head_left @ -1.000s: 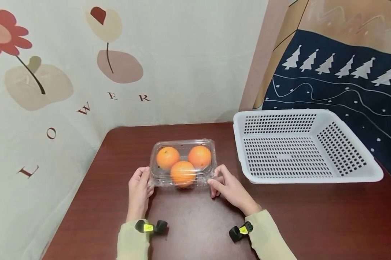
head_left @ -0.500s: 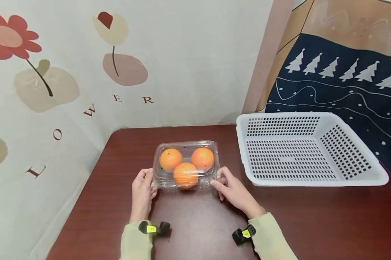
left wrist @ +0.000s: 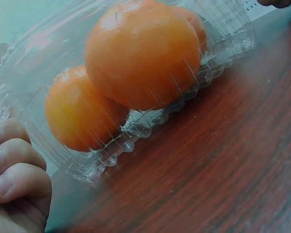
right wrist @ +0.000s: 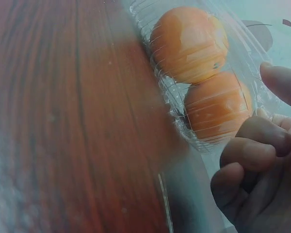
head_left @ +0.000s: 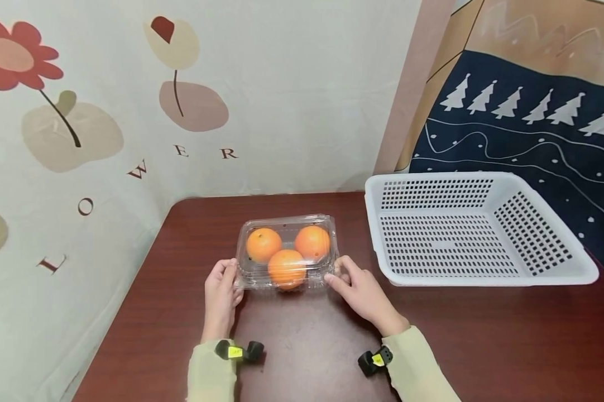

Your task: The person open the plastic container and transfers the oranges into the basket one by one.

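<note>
Three oranges (head_left: 287, 269) lie inside a clear plastic clamshell box (head_left: 286, 223) with its lid down, on the brown table. My left hand (head_left: 221, 293) grips the box's near left corner, thumb on top; curled fingers (left wrist: 19, 165) show beside the plastic wall in the left wrist view. At the near right corner, my right hand (head_left: 362, 293) pinches the edge between thumb and fingers. The right wrist view shows that thumb (right wrist: 279, 82) along the lid side and the other fingers (right wrist: 247, 155) curled under it. Two oranges (right wrist: 189, 46) are seen through the plastic there.
A white perforated plastic basket (head_left: 382, 245) stands to the right of the box, near the table's back right. The dark red-brown table (head_left: 292, 346) ends at a printed cloth wall (head_left: 302, 111) behind. Black wrist cameras (head_left: 374, 360) sit on both sleeves.
The head view has shifted slightly since one second ago. The right hand's lower fingers, visible beneath its thumb before, are now tucked mostly out of sight. Box and left hand stay in place.
</note>
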`<state>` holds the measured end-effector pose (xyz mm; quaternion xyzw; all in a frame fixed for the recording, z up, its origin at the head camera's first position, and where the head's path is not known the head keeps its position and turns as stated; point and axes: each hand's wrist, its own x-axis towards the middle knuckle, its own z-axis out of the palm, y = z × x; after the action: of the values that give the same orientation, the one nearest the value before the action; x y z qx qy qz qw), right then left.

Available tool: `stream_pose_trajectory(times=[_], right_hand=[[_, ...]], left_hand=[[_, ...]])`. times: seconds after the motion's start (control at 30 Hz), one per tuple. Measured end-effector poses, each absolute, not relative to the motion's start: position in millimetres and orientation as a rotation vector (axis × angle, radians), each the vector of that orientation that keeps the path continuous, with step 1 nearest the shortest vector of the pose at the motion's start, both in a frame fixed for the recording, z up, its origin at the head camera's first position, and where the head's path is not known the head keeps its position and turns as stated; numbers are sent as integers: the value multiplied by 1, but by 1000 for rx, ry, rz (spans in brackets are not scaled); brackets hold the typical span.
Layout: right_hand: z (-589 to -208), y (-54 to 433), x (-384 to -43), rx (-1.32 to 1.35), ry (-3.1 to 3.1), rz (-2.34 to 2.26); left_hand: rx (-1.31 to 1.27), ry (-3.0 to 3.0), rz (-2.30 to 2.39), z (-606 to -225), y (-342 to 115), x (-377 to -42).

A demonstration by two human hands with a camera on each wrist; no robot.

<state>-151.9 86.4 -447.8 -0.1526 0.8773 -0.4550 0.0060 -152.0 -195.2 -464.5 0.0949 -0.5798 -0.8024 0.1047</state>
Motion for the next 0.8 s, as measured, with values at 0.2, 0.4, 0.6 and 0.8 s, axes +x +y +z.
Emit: stream_pose_trajectory(times=[0.2,0.4,0.6,0.8], right_hand=[[-448,86,-153,-426,2766,-1485],[-452,86,-152,-335,2709,-1591],[-457,87,-153,-334,2620,-1676],[-463,87,-156,-335,2478,-1741]], left_hand=[[294,-1723,-2359,-465,-194,-153],[308,-1737,-2357,-465,-193,-152],[317,-1731,-2349,-464,-194,-151],[349,-1737,-2337,-463,-196,-150]])
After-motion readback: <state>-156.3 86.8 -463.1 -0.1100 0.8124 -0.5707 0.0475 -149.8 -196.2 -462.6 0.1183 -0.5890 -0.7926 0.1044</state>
